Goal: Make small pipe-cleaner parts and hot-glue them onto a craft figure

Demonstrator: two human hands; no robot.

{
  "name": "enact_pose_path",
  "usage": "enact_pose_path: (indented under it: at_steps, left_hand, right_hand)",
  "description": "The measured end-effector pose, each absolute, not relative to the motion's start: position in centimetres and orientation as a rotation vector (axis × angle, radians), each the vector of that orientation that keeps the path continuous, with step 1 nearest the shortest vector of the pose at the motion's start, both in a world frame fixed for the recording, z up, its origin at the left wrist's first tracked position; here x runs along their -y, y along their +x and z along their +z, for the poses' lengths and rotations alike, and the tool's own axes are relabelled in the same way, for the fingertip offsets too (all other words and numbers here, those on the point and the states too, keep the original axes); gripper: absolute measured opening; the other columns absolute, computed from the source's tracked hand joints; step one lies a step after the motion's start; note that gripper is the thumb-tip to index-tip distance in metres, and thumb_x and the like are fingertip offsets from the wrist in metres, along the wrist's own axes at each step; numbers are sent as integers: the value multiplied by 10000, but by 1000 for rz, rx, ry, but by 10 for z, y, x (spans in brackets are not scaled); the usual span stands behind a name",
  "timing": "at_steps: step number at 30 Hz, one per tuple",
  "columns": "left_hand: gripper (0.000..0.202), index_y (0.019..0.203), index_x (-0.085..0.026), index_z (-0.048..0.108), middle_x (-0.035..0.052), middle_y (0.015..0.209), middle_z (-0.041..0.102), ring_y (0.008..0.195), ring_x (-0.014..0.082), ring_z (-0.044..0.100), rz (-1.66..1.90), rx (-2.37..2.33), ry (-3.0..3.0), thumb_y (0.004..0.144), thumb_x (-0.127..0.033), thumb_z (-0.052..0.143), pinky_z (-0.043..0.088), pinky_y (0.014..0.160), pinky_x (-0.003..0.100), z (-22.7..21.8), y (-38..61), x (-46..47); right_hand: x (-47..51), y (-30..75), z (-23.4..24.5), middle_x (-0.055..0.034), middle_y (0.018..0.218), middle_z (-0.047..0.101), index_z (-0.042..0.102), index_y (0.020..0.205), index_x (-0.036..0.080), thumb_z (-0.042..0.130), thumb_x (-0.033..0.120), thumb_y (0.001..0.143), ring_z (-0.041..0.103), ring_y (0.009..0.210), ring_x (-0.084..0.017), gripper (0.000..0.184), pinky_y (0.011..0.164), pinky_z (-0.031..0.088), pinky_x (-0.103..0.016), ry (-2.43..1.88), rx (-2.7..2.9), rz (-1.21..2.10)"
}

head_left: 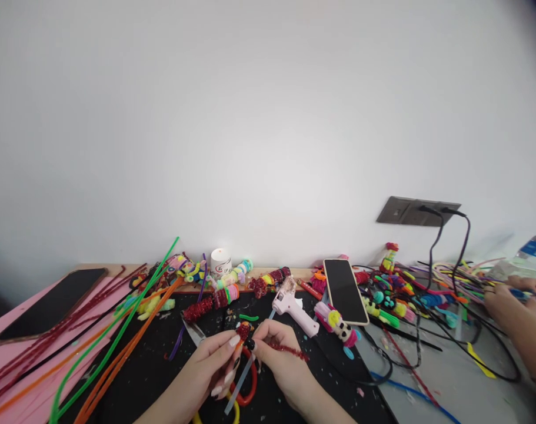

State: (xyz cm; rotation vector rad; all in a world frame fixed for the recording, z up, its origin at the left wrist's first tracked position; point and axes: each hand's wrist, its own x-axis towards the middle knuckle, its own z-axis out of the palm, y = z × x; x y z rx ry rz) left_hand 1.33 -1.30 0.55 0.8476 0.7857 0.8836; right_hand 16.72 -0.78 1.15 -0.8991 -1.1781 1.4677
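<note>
Your hands hold the red glitter pipe cleaner low in the middle of the view, just above the black mat. Thumb and forefinger of your left hand pinch its coiled end, and the fingers of your right hand are closed on its loose tail, which trails off to the right. A clear rod slants down between both hands, crossing a red loop handle that lies on the mat beneath them. The scissor blades show just left of your left hand. A pink glue gun lies just behind your right hand, and a dark phone is propped to its right among small pipe-cleaner figures. Long green and orange pipe cleaners fan across the left of the counter, where a second phone lies on a pink sheet. A small white jar stands against the wall. At the far right another person's hand works amid a tangle of pipe cleaners, below a wall socket with two black cables.
</note>
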Motion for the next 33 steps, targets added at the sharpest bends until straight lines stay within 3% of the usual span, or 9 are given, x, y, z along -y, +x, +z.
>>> enact_pose_path:
  at_steps: [5,13,17,28,33]
  left_hand:
    - [359,615,-174,489,-90,435,382,353,36,243,885,-812,874,734,-486,619,197,370,179,4,11,14]
    - [359,647,-173,506,-79,481,375,394,58,265,884,-912,1153,791,-500,537,175,387,198,6,10,13]
    - [346,657,-181,494,-75,502,363,423,72,276,888,-977,1242,832,-479,482,175,401,201,5,11,14]
    - [372,624,-193,444,-77,489,342,410,84,283,822,-1026,1324,853,-486,422,187,394,204,12,14,16]
    - [376,599,-196,416,-65,504,349,463,103,326,799,-1091,1551,883,-439,379,242,434,208,18,7,14]
  right_hand:
    - [9,166,12,36,534,553,625,588,169,738,289,676,452,486,-86,188,491,339,-211,-898,1148,1481]
    - [11,164,6,8,656,637,721,744,225,762,295,631,517,514,-117,140,495,415,-238,-952,1048,1455]
    - [10,165,11,-11,716,621,736,708,211,698,285,710,521,563,-124,83,502,399,-234,-919,1196,1423]
    - [11,163,11,11,599,563,697,637,168,656,316,753,435,472,-86,191,482,322,-223,-906,1207,1502]
    - [10,164,9,17,539,556,668,594,165,709,379,679,448,468,-97,234,482,342,-225,-959,1105,1514]
